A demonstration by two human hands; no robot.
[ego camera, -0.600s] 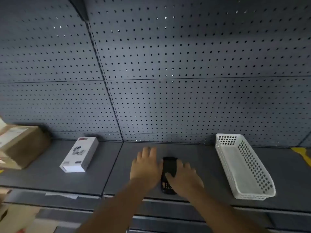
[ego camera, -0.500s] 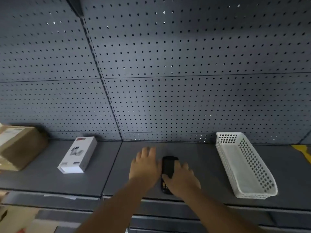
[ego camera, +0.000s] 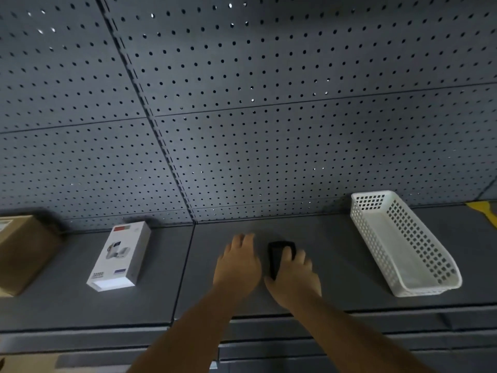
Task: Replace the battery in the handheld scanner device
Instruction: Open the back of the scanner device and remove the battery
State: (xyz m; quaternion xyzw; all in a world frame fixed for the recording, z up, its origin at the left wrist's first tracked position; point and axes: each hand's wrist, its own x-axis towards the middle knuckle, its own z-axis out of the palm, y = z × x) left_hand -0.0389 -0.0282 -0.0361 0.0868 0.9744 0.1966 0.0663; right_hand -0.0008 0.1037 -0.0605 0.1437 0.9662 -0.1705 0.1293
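Closing over the scanner (ego camera: 279, 254), the right hand (ego camera: 293, 275) wants a full wrap before lifting — the left hand (ego camera: 239, 265) lies flat, empty, beside it.

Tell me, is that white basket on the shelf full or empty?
Empty. The basket sits upright on the shelf, and its pale floor shows bare from end to end, with nothing inside.

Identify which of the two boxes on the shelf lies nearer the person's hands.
The white box, lying flat just left of the left hand; the brown cardboard box sits farther off at the left edge.
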